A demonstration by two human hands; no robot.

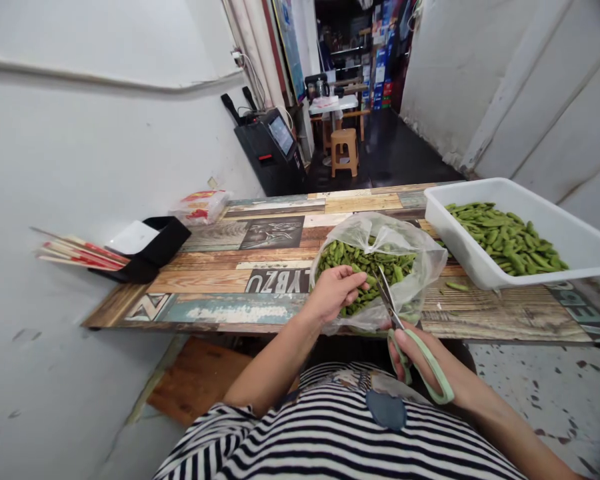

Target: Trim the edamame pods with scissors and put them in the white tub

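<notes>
My left hand [339, 288] is over an open clear plastic bag [433, 257] heaped with green edamame pods [345, 255]. Its thumb and fingers are pinched together on what looks like an edamame pod, mostly hidden by the fingertips. In my right hand [425, 357] are scissors [433, 367] with pale green handles. Their blades are parted and point up and away over the pods, close to my left fingertips. To the right, a white plastic tub [577, 240] holds more edamame pods [510, 240].
The bag and tub rest on a patchwork wood-pattern table [275, 257]. One loose pod [457, 287] lies between them. At left are a black holder [155, 247] with chopsticks [83, 253] and a plastic packet [200, 205]. Beyond stand a black touchscreen machine [270, 150] and a stool [345, 150].
</notes>
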